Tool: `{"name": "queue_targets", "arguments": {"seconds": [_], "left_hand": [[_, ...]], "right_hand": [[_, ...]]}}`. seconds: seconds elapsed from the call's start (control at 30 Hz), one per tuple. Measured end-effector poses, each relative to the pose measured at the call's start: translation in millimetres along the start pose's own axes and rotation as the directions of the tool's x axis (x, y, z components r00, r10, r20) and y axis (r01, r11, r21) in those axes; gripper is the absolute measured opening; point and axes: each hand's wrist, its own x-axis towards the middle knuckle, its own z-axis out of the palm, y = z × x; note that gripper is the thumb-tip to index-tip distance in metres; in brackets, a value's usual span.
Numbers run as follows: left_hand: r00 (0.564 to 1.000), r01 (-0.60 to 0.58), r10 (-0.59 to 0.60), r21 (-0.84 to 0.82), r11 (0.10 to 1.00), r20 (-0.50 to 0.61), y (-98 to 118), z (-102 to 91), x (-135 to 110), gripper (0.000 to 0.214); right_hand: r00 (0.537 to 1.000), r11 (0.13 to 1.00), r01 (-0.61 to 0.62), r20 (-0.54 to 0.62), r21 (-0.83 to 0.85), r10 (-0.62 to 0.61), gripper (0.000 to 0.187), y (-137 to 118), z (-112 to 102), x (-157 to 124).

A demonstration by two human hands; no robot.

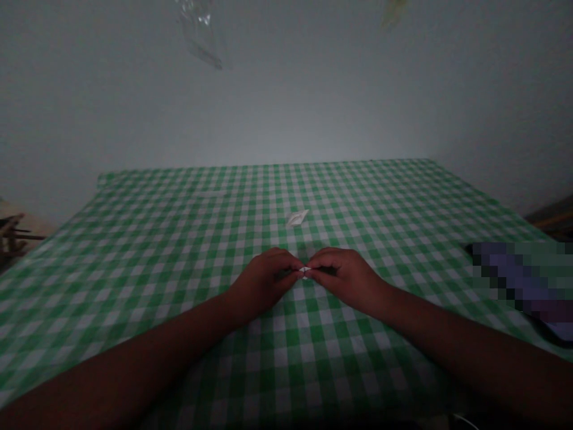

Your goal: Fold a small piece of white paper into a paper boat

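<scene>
My left hand (264,280) and my right hand (347,278) meet above the middle of the table. Their fingertips pinch a small piece of white paper (305,272) from both sides, and the fingers hide most of it. Just beyond my hands, a folded white paper shape (297,218) lies flat on the cloth, touching neither hand.
A green and white gingham tablecloth (188,239) covers the table, which stands against a pale wall (286,95). A pixelated dark object (519,280), perhaps a phone, lies at the right. Wooden sticks (11,233) show beyond the left edge.
</scene>
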Motion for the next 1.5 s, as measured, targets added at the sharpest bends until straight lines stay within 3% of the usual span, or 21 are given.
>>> {"name": "queue_targets", "arguments": {"seconds": [0.3,0.47,0.57,0.7,0.83,1.0,1.13,1.23,1.33,1.5], "left_hand": [[0.988,-0.004,-0.013,-0.106,0.994,-0.153,0.2,-1.8,-0.9,0.01],[0.96,0.118,-0.161,-0.19,0.975,-0.229,-3.3,-5.2,-1.8,0.013],[0.945,0.157,-0.234,-0.31,0.938,-0.229,-7.0,-6.0,-2.0,0.016],[0.958,0.104,-0.229,-0.531,0.841,-0.174,-9.0,-2.9,-2.4,0.011],[0.966,0.081,-0.207,-0.58,0.811,-0.154,-7.8,0.6,-2.8,0.01],[0.967,0.067,-0.18,-0.499,0.864,-0.182,-7.2,1.1,-3.3,0.007],[0.988,-0.001,-0.032,-0.214,0.977,-0.149,-7.4,-2.6,-4.1,0.013],[0.995,-0.086,0.085,-0.02,0.996,-0.05,-6.0,-3.8,-4.0,0.027],[0.999,-0.05,0.051,0.073,0.996,-0.013,-4.5,-0.5,-2.9,0.025],[1.0,-0.021,0.018,0.24,0.971,0.013,-7.8,7.7,-0.4,0.013]], "right_hand": [[0.987,0.98,-0.025,-0.15,0.199,0.056,0.008,-3.7,1.9,-0.2],[0.968,0.939,-0.092,-0.192,0.332,0.163,0.011,-3.0,-2.1,4.1],[0.955,0.908,-0.132,-0.192,0.398,0.224,0.013,-2.9,-5.8,6.5],[0.961,0.893,-0.132,-0.165,0.43,0.221,0.011,-4.0,-7.4,7.1],[0.958,0.885,-0.175,-0.134,0.432,0.254,0.015,-4.8,-7.3,6.0],[0.957,0.891,-0.206,-0.106,0.406,0.27,0.014,-4.8,-4.8,5.2],[0.978,0.906,-0.118,-0.109,0.405,0.176,0.009,-2.1,-1.1,4.1],[0.993,0.978,-0.035,-0.101,0.207,0.057,0.01,1.7,-1.5,3.2],[0.996,0.998,0.057,-0.067,-0.029,-0.059,0.023,5.4,-2.6,3.3],[0.992,0.963,0.122,0.0,-0.24,-0.125,0.028,7.7,1.8,4.2]]}}
